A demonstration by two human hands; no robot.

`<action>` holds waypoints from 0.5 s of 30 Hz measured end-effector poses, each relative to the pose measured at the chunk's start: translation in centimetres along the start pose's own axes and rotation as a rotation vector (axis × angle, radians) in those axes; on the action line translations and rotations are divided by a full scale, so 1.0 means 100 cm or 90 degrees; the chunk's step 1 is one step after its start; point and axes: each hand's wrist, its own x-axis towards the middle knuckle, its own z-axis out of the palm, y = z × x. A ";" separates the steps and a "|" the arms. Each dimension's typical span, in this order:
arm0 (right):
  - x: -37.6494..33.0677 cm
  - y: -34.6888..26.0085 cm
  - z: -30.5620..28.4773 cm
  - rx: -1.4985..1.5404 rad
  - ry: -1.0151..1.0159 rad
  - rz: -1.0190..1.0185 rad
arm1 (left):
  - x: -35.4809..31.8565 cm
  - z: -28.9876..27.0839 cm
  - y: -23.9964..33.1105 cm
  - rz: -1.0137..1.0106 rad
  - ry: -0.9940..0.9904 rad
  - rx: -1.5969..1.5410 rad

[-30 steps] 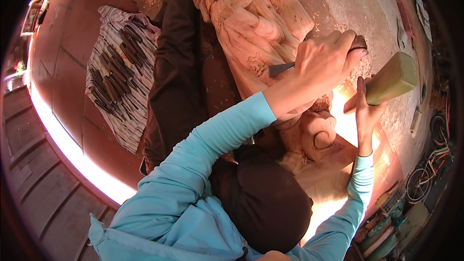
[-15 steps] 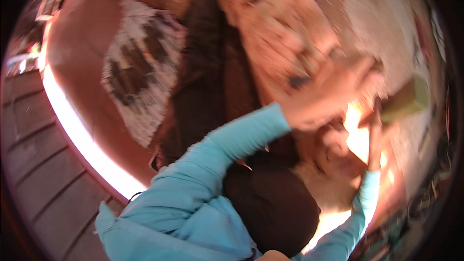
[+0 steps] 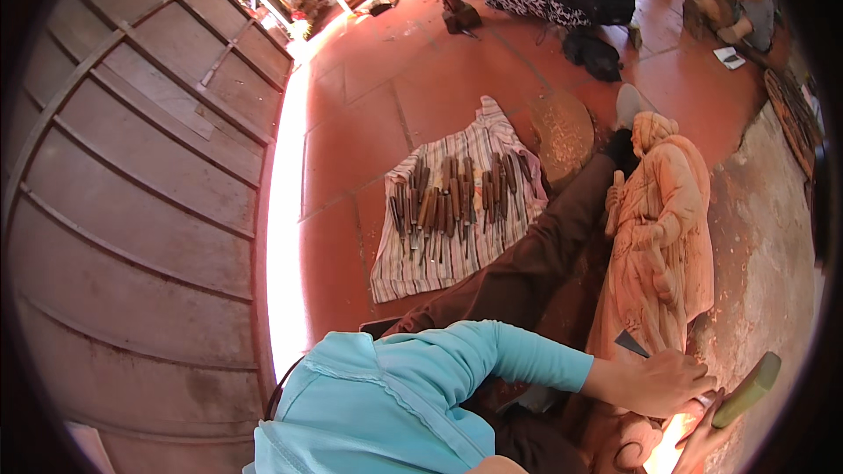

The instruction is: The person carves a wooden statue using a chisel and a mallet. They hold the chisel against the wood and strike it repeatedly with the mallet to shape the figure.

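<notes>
My left hand (image 3: 663,384) is closed around a chisel, whose flat dark blade (image 3: 630,344) sticks out toward the lower robe of a carved wooden statue (image 3: 663,237). The statue is a robed, hooded figure in reddish wood, lying along my leg. Close beside the left hand, my right hand (image 3: 698,443) shows only in part at the lower right. Its fingers wrap a green wooden block-like mallet (image 3: 751,391); the mallet's grip is mostly hidden. Below the hands lies the statue's scrolled base (image 3: 630,449), partly in bright sunlight.
A striped cloth (image 3: 421,272) with several chisels and gouges lies on the red tiled floor left of my outstretched leg (image 3: 518,250). A ribbed metal panel (image 3: 158,237) stands at far left. Beyond are a small dark statue (image 3: 452,4) and other people, one seated at upper right (image 3: 746,0).
The view has swung up and left, so the whole statue, cloth and far floor now show. Both hands appear lower right, the left hand closer to the mallet.
</notes>
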 end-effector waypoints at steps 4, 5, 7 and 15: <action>0.000 -0.002 0.005 0.006 0.000 -0.016 | -0.013 -0.023 -0.005 -0.143 -0.081 0.079; 0.000 -0.002 0.004 0.008 -0.004 -0.011 | -0.023 -0.023 -0.010 -0.185 -0.096 0.104; 0.000 -0.001 0.003 0.013 -0.005 -0.010 | -0.036 -0.032 -0.014 -0.256 -0.137 0.123; -0.005 -0.004 0.008 0.023 -0.026 -0.007 | -0.063 -0.055 -0.011 -0.350 -0.149 0.099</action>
